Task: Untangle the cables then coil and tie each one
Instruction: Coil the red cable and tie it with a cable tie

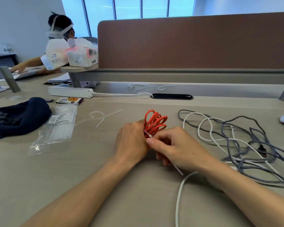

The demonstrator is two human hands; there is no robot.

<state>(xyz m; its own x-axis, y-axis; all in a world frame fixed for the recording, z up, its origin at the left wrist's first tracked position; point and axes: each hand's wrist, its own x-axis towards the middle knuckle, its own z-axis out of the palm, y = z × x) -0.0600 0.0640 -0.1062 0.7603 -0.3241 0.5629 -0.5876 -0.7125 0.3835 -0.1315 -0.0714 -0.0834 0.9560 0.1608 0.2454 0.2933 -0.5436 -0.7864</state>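
**A:** Head view first. Where is the red cable (155,122)?

**B:** It is coiled and standing up from the desk (105,169), mid-frame. The left hand (131,143) grips the lower part of the coil, with its fingers curled round behind it. A zip tie (148,135) circles the bundle, and the right hand (175,148) pinches the tie's tail between thumb and curled fingers.

**A:** What could go wrong?

**B:** I'd say the loops could splay. The top fans out loosely, so a slack left grip would let turns slip past the tie before it cinches. Pulling the tail at an angle might also drag the band off the bundle.

**A:** Anything else?

**B:** The white cable (208,136) and grey cable (252,140) lie tangled just to the right. The white one runs under the right forearm, so a wide pull could snag it.
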